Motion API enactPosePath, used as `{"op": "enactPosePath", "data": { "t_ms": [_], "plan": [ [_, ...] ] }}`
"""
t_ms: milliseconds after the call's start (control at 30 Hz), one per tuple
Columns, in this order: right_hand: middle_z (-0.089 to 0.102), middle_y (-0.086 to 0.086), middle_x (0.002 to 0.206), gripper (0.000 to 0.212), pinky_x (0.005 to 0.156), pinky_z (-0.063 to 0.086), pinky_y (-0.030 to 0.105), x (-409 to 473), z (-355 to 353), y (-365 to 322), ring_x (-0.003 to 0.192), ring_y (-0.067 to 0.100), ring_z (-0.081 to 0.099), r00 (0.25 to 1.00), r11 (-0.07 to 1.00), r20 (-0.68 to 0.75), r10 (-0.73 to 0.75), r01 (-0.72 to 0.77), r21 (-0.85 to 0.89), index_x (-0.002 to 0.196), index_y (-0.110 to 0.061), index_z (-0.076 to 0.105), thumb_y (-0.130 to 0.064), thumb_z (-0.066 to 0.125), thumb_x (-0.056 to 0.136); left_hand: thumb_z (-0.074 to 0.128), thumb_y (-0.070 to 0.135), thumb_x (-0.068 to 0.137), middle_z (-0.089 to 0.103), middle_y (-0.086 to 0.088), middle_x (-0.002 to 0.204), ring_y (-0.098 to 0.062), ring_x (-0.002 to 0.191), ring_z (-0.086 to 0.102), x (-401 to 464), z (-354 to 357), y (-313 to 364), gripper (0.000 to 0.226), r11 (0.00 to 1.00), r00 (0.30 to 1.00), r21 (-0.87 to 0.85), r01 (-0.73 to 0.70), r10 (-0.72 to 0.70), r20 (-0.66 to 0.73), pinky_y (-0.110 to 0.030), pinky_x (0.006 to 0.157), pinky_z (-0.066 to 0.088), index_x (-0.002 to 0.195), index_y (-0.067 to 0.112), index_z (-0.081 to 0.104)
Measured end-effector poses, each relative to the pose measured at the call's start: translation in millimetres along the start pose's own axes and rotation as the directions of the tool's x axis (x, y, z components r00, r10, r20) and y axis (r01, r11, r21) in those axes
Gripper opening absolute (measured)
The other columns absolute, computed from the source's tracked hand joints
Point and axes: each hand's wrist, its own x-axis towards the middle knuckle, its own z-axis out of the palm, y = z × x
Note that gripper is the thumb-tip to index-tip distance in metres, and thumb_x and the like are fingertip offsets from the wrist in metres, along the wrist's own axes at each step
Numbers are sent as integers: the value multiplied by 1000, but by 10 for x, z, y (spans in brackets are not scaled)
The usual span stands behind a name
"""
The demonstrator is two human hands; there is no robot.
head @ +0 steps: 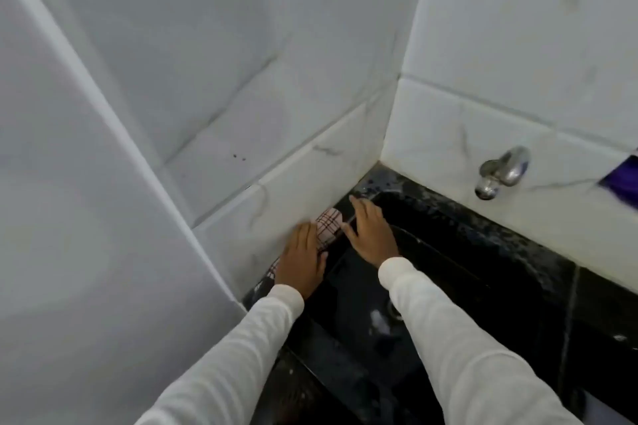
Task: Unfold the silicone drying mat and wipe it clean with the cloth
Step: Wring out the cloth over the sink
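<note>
While both arms reach forward in white sleeves [221,355], the left hand [303,259] lies flat, palm down, on the checked cloth [328,226] at the strip of black table [518,245] along the tiled wall [276,97]. Its fingers are straight and close together, pressing on the cloth rather than curling round it; their tips are blurred against the tile. From the middle of the picture the cloth sits at about 6 o'clock, pale pink with dark crossing lines, and a further bit of it shows under the left wrist. It lies tight against the foot of the wall.

At 3 o'clock from the left hand, just beside it, the right hand [369,235] is also spread flat with fingers extended and slightly apart, the fingertips pointing toward the corner where the two walls meet. It rests on a dark surface at the edge of the black sink [448,286]; whether that dark surface is the silicone mat or the table itself I cannot tell, since all is black there. The thumb of the right hand touches or nearly touches the cloth's edge.

At 2 o'clock from the right hand, well apart, a chrome tap [500,171] juts from the wall above the sink. A purple thing [621,179] is cut off at the right edge of the picture.
</note>
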Motion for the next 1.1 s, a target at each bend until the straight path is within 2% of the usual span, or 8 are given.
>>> {"op": "enactPosePath", "data": {
  "t_ms": [200, 500, 600, 700, 800, 900, 1033, 1100],
  "plan": [
    [38, 10, 141, 58, 95, 45, 45, -94, 511, -124, 126, 31, 40, 962, 978, 236, 137, -170, 123, 141, -14, 35, -33, 55, 91, 69, 16, 74, 49, -19, 142, -35, 128, 50, -169, 182, -110, 71, 992, 977, 14, 125, -126, 172, -46, 106, 43, 139, 0, 46],
    [19, 11, 156, 73, 93, 48, 48, 77, 722, -180, 127, 37, 39, 943, 996, 325, 78, -86, 9, 146, -19, 31, -9, 60, 79, 84, 12, 62, 68, -18, 99, -32, 85, 67, 114, 242, -25, 56, 971, 959, 185, 152, -191, 210, -41, 72, 58, 114, 1, 67],
    [29, 11, 149, 73, 88, 49, 47, 166, 736, -199, 122, 36, 43, 947, 997, 314, 73, -62, -45, 142, -27, 37, -5, 60, 76, 86, 10, 60, 66, -16, 82, -30, 70, 64, 195, 249, -64, 46, 967, 964, 202, 157, -195, 182, -37, 57, 56, 102, 1, 69],
    [45, 8, 126, 55, 80, 49, 43, 251, 743, -223, 111, 32, 47, 956, 988, 271, 113, -80, -133, 128, -30, 51, -12, 62, 77, 86, 9, 52, 63, -14, 71, -30, 61, 61, 238, 266, -100, 38, 960, 964, 240, 142, -189, 185, -34, 48, 52, 85, 3, 69],
    [50, 9, 109, 31, 71, 47, 40, 312, 769, -271, 98, 30, 49, 971, 959, 189, 145, -91, -269, 108, -24, 60, -18, 65, 79, 86, 7, 50, 61, -16, 67, -31, 56, 61, 248, 264, -90, 36, 962, 963, 220, 163, -204, 178, -34, 45, 52, 81, 2, 68],
    [52, 8, 104, 16, 67, 47, 40, 382, 746, -282, 93, 29, 49, 981, 932, 170, 99, -32, -361, 94, -19, 63, -17, 66, 78, 87, 7, 49, 63, -16, 69, -31, 57, 62, 239, 260, -93, 41, 965, 957, 193, 179, -216, 193, -32, 43, 51, 85, 2, 69],
    [46, 9, 119, 20, 74, 50, 41, 458, 629, -199, 102, 31, 47, 972, 954, 225, 66, 5, -299, 104, -15, 61, -17, 60, 83, 89, 13, 50, 65, -16, 74, -31, 61, 64, 281, 278, -82, 45, 958, 936, 181, 222, -261, 235, -34, 47, 53, 88, 2, 69],
    [44, 8, 121, 21, 72, 51, 41, 444, 527, -146, 103, 31, 49, 968, 981, 236, 82, -36, -192, 106, -14, 58, -12, 57, 85, 83, 17, 63, 67, -16, 86, -32, 75, 67, 330, 225, -45, 38, 954, 926, 168, 249, -286, 248, -37, 62, 55, 95, 4, 66]
  ]
}}
